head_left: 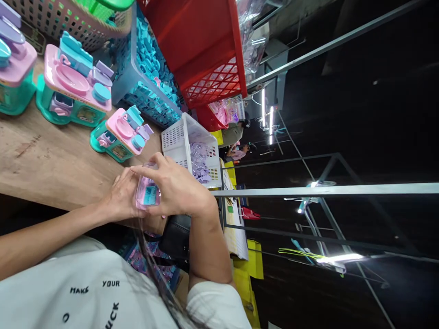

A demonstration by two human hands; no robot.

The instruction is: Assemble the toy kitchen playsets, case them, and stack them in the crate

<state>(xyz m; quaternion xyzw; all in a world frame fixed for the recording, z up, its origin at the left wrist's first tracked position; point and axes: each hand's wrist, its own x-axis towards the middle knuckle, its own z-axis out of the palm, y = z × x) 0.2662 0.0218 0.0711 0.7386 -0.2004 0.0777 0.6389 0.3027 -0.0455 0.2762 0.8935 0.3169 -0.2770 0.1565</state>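
Both my hands meet at the table's edge around a small pink, see-through plastic toy piece (148,194) with a teal part on it; its exact kind is not clear. My right hand (176,185) grips it from the right, fingers over its top and side. On the left side, my left hand (120,194) presses against it with curled fingers, partly covered by the piece and the other hand. Just beyond my hands stands a toy kitchen (120,132) with a pink top, teal base and pink sink. A second toy kitchen (73,87) is farther back left.
Part of another toy kitchen (15,64) is at the left edge. A clear bin (126,77) holds blue parts; a white basket (176,139) holds purple parts. A red crate (192,41) rises behind. Co-workers (236,135) are in the distance. The view is tilted sideways.
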